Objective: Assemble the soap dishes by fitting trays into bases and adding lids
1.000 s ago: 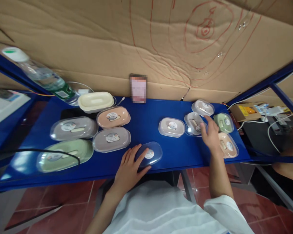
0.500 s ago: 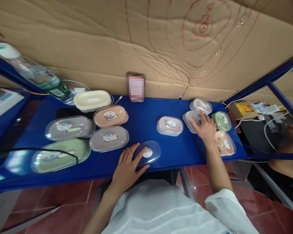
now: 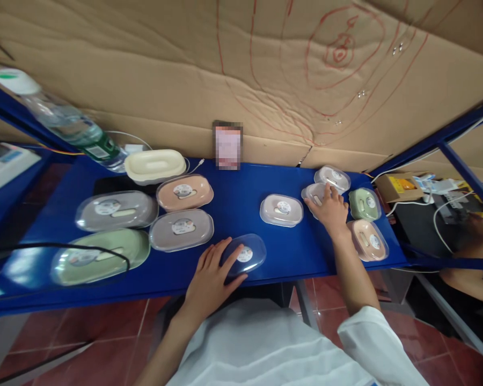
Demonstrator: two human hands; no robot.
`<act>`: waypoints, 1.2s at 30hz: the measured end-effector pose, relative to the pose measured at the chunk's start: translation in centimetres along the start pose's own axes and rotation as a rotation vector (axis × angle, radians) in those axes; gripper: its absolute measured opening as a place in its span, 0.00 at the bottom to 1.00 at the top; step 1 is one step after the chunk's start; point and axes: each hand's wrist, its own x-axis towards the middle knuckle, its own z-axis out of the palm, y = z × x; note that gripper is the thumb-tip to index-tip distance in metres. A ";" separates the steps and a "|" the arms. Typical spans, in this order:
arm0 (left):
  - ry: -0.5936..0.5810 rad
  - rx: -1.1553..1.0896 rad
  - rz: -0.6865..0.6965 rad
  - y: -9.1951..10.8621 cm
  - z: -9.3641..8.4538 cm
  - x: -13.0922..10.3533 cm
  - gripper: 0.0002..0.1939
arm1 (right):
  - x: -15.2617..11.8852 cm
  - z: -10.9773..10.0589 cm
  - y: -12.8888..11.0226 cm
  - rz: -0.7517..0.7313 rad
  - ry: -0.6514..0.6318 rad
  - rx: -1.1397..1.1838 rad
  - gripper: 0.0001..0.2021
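My left hand (image 3: pixel 211 276) rests on a clear plastic lid (image 3: pixel 245 254) with a round sticker, lying on the blue shelf (image 3: pixel 233 198) near its front edge. My right hand (image 3: pixel 330 210) lies over a clear-lidded soap box (image 3: pixel 313 193) at the right, fingers curled on it. Around that hand sit a clear box (image 3: pixel 333 177) behind, a green one (image 3: pixel 364 203) to the right and a peach one (image 3: pixel 368 239) nearer me. A beige lidded box (image 3: pixel 282 209) stands just left of it.
At the left stand larger boxes: cream (image 3: pixel 155 165), peach (image 3: pixel 184 192), two grey (image 3: pixel 116 209) (image 3: pixel 182 229) and a green one (image 3: pixel 100 261). A water bottle (image 3: pixel 60 123) lies at the back left. Cardboard (image 3: pixel 265 69) backs the shelf. Another person's arm (image 3: pixel 467 279) shows at far right.
My right hand has moved left and back from between the small boxes onto the clear-lidded box. My left hand has stayed on the loose lid.
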 end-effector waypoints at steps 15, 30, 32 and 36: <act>0.008 0.000 0.003 0.2 -0.3 0.2 0.34 | 1.4 0.4 0.0 0.016 -0.083 -0.034 0.49; 0.042 -0.049 0.035 0.1 0.1 0.2 0.36 | -0.3 -8.5 -21.8 -1.277 -0.139 0.535 0.27; 0.038 -0.069 0.030 0.1 0.2 0.0 0.37 | 1.1 -7.8 -29.4 -1.335 -0.172 0.487 0.25; 0.044 -0.122 -0.026 0.3 0.8 -0.8 0.39 | 2.9 -6.2 -40.5 -1.234 -0.205 0.263 0.35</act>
